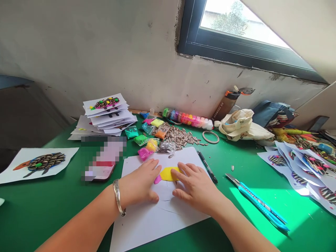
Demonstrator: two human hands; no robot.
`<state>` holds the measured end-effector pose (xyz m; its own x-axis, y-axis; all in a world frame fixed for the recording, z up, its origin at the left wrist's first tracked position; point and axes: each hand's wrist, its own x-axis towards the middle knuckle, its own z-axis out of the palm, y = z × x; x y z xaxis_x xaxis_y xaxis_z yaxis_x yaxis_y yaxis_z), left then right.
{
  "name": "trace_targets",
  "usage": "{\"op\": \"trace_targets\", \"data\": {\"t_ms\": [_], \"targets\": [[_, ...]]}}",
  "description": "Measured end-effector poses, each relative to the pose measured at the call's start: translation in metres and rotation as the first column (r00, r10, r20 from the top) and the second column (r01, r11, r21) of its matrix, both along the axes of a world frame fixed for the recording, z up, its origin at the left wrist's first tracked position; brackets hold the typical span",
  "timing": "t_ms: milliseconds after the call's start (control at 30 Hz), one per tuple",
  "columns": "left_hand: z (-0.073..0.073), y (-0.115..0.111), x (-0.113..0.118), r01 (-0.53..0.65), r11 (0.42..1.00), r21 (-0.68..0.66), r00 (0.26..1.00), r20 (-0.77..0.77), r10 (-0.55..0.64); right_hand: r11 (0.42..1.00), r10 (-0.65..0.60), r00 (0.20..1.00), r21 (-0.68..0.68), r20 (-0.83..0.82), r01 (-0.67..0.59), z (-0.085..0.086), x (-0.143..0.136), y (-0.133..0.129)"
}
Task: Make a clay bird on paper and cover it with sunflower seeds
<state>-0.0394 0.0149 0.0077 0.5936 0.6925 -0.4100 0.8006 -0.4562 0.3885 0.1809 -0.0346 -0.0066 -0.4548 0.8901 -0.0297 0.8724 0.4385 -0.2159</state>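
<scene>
Atop white paper (147, 224), a spread right hand (195, 183) rests fingertips on a flat yellow clay-like shape (166, 174), gripping nothing; the splayed, empty left hand (139, 183) lies beside its pink lobe (157, 180). Likely soft and light, the shape seems best held by its edges.
</scene>
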Motion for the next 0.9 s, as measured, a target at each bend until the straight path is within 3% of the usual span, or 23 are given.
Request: {"op": "trace_targets", "data": {"t_ms": [700,900], "targets": [[-0.003,0.0,-0.002,-0.003,1.0,-0.002,0.999,0.039,0.003,1.0,-0.01,0.999,-0.002,0.052,0.01,-0.003,-0.006,-0.003],[-0.001,0.0,-0.001,0.002,1.0,-0.01,0.999,0.037,-0.002,0.996,0.01,0.998,-0.087,-0.056,-0.015,-0.005,0.011,0.003]]}}
